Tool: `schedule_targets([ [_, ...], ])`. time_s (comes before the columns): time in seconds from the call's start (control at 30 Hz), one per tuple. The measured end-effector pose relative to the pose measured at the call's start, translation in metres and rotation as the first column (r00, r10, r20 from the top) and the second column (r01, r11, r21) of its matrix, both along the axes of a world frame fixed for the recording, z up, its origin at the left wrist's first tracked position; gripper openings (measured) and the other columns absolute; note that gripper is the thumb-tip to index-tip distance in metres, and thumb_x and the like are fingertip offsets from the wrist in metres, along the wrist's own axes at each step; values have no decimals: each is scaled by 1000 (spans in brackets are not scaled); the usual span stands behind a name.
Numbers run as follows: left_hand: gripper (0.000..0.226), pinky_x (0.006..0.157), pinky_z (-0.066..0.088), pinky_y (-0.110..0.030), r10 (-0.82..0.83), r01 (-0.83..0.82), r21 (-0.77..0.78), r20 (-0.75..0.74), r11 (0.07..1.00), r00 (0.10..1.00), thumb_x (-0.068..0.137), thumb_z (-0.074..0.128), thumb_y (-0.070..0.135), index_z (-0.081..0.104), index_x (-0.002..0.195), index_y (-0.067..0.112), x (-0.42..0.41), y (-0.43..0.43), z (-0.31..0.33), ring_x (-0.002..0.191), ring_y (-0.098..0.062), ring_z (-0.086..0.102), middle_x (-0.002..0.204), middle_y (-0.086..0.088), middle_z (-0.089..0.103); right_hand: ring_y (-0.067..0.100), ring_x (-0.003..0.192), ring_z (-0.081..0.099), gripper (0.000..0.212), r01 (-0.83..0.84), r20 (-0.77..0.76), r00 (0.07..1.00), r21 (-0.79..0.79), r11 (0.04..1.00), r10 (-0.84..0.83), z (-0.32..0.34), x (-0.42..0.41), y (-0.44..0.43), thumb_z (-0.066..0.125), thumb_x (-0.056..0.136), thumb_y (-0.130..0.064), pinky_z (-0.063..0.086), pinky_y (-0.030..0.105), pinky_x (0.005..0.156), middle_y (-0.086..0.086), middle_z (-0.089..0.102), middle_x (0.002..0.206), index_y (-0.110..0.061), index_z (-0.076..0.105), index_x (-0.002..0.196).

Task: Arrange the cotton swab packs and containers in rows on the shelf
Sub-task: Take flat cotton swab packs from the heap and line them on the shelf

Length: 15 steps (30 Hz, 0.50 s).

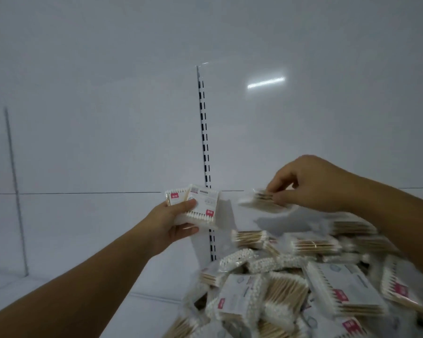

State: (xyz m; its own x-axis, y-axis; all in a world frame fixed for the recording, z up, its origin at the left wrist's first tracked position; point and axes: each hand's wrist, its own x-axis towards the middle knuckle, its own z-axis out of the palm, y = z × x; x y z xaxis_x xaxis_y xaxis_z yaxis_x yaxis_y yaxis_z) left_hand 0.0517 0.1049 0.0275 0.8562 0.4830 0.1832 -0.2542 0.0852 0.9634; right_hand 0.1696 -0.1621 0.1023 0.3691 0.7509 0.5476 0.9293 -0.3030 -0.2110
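My left hand [175, 224] grips a small stack of clear cotton swab packs [204, 206] with white labels and red tags, held upright over the middle of the white shelf [88, 230]. To its right, my right hand [310, 184] pinches one flat pack of wooden-stick swabs [259, 202] by its top edge, lifted above the heap. A loose pile of several more swab packs [291, 284] fills the lower right of the view, some label up, some showing cotton tips. No swab containers are visible.
A slotted metal upright [205, 147] runs down the white back panel between the two hands. A thin vertical divider [15, 191] stands at the far left. The shelf's front lip [152, 297] lies near the pile.
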Motion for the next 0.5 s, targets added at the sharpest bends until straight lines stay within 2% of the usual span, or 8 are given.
schedule_targets([
  [0.07,51,58,58,-29,33,-33,-42,-9,999,999,71,73,25,60,117,7,-14,3,-6,80,-25,74,100,-15,74,-7,84,62,11,-150,59,988,107,983,144,-4,-26,26,76,79,-26,44,10,71,-18,72,88,-31,75,88],
  [0.1,48,58,58,-29,38,-39,-47,-15,998,999,74,72,25,59,117,8,-22,4,-10,81,-26,74,101,-16,74,-1,90,62,10,-199,129,974,117,973,184,-11,-41,43,75,80,-28,47,19,78,-15,72,94,-30,75,90],
  [0.17,37,60,58,-30,20,-20,-32,1,999,1000,87,63,23,60,121,9,-42,12,-15,86,-28,73,105,-16,73,12,107,56,10,-256,335,915,47,966,226,-29,-66,79,71,83,-28,43,31,92,-8,68,111,-25,75,91],
  [0.2,33,62,58,-30,5,-4,-15,22,1000,1000,91,58,24,61,121,10,-54,19,-17,89,-28,72,108,-16,72,15,116,49,11,-272,401,880,-13,962,255,-39,-75,96,69,84,-28,39,31,97,-5,62,122,-24,73,93],
  [0.27,33,69,58,-32,-20,17,38,61,999,998,88,61,29,68,117,13,-83,37,-21,93,-28,71,112,-16,70,14,128,36,13,-300,362,875,-116,947,321,-55,-89,127,68,84,-32,30,26,103,-4,44,142,-26,66,95],
  [0.33,36,74,57,-34,-16,10,76,78,997,997,80,69,32,71,112,17,-118,59,-26,100,-30,69,115,-16,69,11,131,33,16,-363,246,885,-169,916,396,-63,-106,158,68,84,-37,30,23,102,-8,32,148,-30,58,94],
  [0.43,44,76,57,-35,51,-55,51,77,997,996,78,71,30,67,119,14,-177,100,-40,104,-32,67,119,-18,67,12,118,46,32,-433,141,879,-165,886,456,-69,-147,214,73,77,-44,42,29,95,-11,40,137,-33,50,97],
  [0.5,47,78,57,-36,91,-95,62,60,994,994,84,67,30,60,127,13,-216,131,-49,107,-35,66,122,-18,65,9,112,48,51,-452,56,886,-122,884,461,-72,-178,251,76,70,-51,45,28,91,-17,41,131,-40,45,108],
])
